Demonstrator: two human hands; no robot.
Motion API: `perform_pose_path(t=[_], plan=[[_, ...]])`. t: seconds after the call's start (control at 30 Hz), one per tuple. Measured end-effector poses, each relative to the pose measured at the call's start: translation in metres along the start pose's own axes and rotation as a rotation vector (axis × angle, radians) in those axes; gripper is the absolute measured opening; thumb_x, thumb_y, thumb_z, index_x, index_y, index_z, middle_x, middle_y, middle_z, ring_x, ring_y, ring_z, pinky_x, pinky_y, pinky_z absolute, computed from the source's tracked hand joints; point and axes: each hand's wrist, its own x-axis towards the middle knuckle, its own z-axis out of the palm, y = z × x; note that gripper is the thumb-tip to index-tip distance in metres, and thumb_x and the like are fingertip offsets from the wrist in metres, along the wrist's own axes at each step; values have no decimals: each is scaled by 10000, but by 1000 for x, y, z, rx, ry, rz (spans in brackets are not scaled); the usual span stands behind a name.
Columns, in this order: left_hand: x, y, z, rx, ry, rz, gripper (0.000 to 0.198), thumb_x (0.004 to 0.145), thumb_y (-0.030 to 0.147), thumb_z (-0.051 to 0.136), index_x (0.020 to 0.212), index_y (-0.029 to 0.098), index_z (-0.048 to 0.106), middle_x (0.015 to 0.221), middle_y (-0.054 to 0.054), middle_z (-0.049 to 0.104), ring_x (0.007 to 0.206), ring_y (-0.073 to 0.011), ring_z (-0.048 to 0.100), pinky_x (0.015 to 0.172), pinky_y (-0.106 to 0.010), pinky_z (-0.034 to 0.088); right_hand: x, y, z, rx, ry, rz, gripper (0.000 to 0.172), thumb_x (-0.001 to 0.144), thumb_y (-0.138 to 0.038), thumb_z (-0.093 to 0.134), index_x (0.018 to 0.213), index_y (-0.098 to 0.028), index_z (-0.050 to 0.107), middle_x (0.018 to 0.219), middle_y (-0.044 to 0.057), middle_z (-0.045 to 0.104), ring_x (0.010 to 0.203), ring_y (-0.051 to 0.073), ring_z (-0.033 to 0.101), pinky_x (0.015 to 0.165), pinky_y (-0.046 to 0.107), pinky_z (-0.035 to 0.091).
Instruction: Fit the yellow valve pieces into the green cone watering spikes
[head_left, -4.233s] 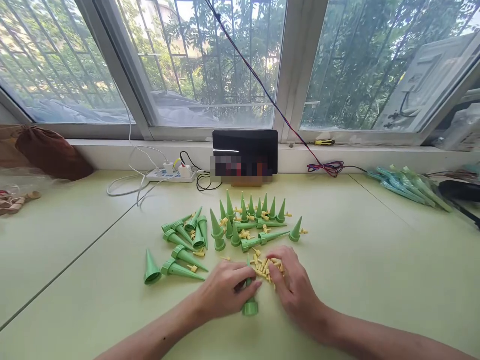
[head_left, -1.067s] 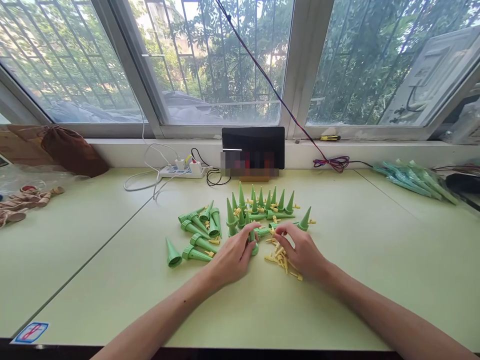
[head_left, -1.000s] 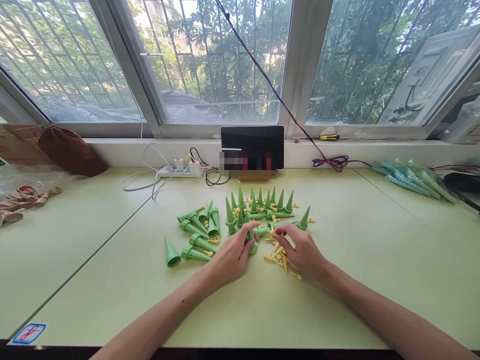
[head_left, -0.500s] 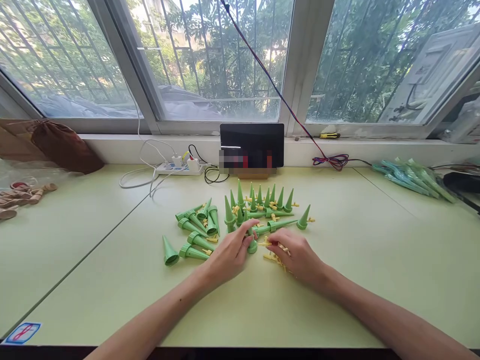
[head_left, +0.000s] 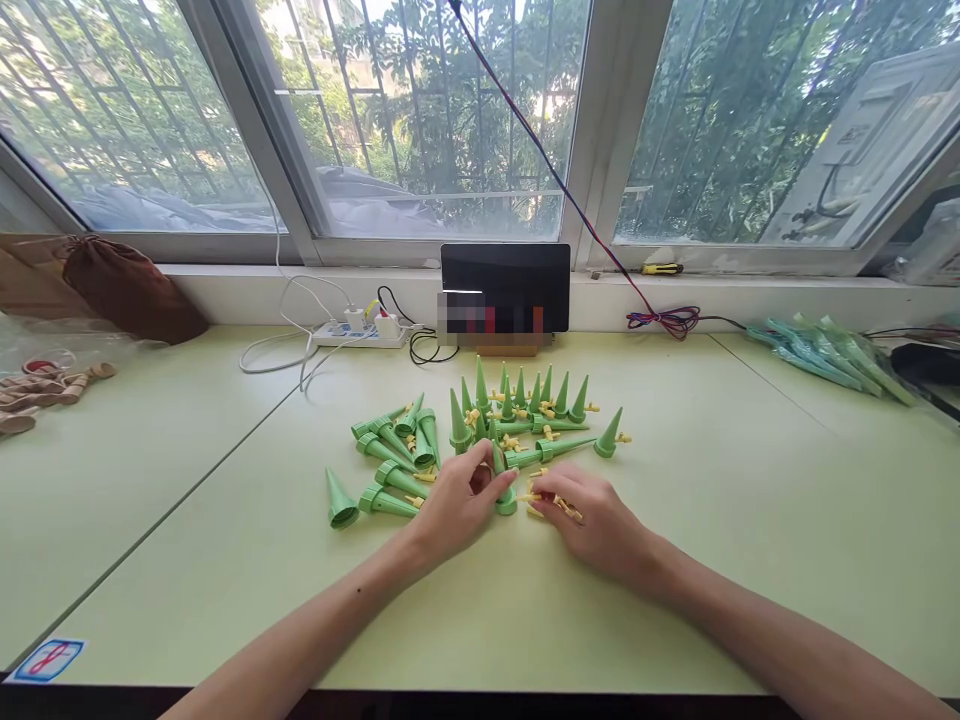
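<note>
Yellow piece [head_left: 528,497] has come nearer to the green cone [head_left: 506,503], pinched by my right fingers [head_left: 555,486]. My left fingers [head_left: 498,486] grip this cone, so both almost meet.

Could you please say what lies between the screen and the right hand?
The head view shows green cones, some standing, others lying, with yellow pieces among them, between screen and right hand.
</note>
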Motion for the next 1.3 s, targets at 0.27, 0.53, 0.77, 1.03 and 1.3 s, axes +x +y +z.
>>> perform_pose_path(t=[0.27,0.53,0.77,1.03,1.3], plan=[[0,1,-1,-28,15,-43,346,945,431,601,717,187,507,514,89,357,486,-81,307,467,-209,247,0,-2,-1,-45,-18,-24,135,1017,-225,537,935,-209,643,805,51,657,741,191,606,681,302,510],[0,4,0,-239,-76,-182,350,890,522,662,828,204,529,428,122,391,350,-70,363,388,-178,265,0,-3,0,-55,-19,-42,148,1025,-240,527,941,-207,645,783,45,640,715,185,593,661,292,494],[-2,6,3,-252,-95,-144,308,976,462,546,826,194,544,424,112,425,299,-69,429,376,-172,309,0,-2,2,-55,-24,-43,141,1018,-222,524,927,-205,630,778,41,622,714,184,581,654,285,480],[-3,4,6,-226,-95,-144,375,962,511,555,764,199,493,437,114,384,327,-92,489,370,-175,294,0,1,6,-59,-32,-33,128,1007,-196,522,934,-206,626,809,51,645,739,192,589,679,301,486],[-1,0,7,-28,-50,-41,376,972,442,536,702,183,497,624,50,454,510,-96,433,495,-222,309,0,4,7,-78,-43,-38,106,982,-158,544,917,-202,615,786,40,634,726,192,572,674,298,468]])
